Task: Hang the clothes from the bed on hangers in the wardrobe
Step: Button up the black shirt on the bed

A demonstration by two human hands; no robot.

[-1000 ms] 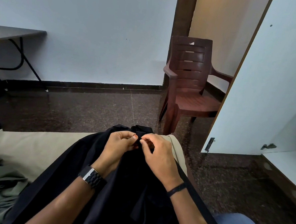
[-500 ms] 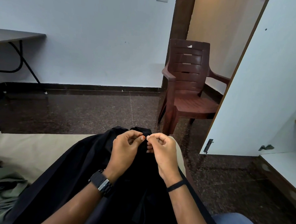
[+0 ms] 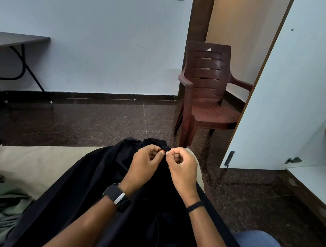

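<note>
Left hand point(image 3: 146, 161) and right hand point(image 3: 182, 165) side by side, fingers curled, thumbs nearly touching, forearms extended.

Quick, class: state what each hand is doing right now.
Left hand: closed, pinching the black garment near its top edge.
Right hand: closed, pinching the same garment beside it.

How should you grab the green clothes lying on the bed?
Judging from the head view, pinch the green garment at a raised fold on its top, coming down from above. It lies crumpled and loose on the bed, so no collar or edge shows clearly, and the folds stick up enough to catch with your fingers.
</note>
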